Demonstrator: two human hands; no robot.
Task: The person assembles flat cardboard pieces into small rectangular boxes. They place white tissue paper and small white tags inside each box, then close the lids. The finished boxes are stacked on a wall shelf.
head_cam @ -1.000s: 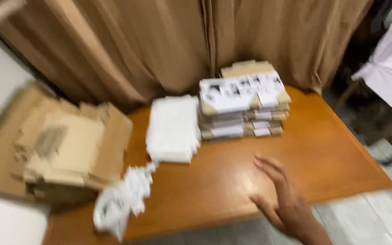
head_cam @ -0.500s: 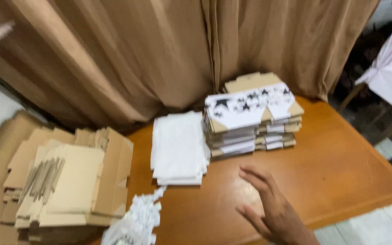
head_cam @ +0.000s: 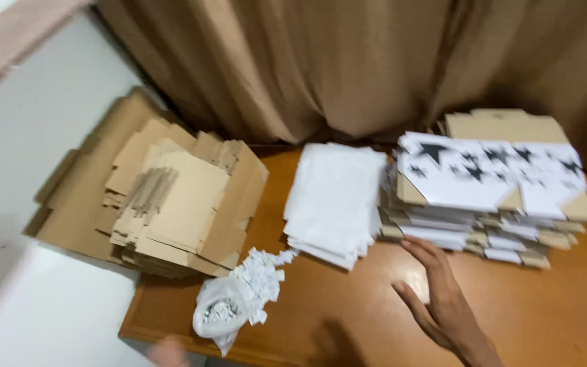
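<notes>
My right hand hovers open above the wooden table, fingers spread, just in front of a stack of flat box blanks printed with black stars. To its left lies a pile of white sheets. A blurred bit of my left hand shows at the bottom edge; what it holds cannot be made out. A clear plastic bag spilling white paper scraps rests near the table's front left.
A heap of flattened brown cardboard covers the table's left end and overhangs it. A brown curtain hangs behind the table. A pale wall lies to the left.
The view has swung left and closer to the table. My right hand has moved forward toward the star-printed stack. A piece of my left hand has appeared at the bottom edge.
</notes>
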